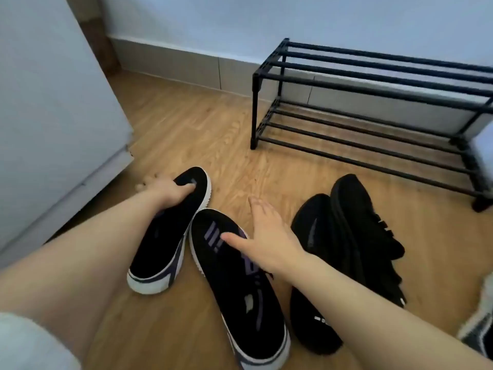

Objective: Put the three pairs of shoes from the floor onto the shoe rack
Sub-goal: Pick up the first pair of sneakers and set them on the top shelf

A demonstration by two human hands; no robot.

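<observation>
Two black shoes with white soles and purple stripes lie on the wooden floor. My left hand [162,189] grips the left shoe [165,236] near its toe end, thumb inside the opening. Over the right shoe [240,287] my right hand [269,236] hovers with fingers spread, thumb touching the upper. An all-black pair [354,236] lies to the right, one shoe leaning on the other. A third, white-and-dark shoe [480,324] shows at the right edge, mostly cut off. The black two-tier shoe rack [373,84] stands by the wall, both tiers bare.
A white cabinet [53,116] stands at the left, close to the left shoe. A grey baseboard [186,68] runs along the wall behind the rack. Bare wooden floor [213,134] lies between the shoes and the rack.
</observation>
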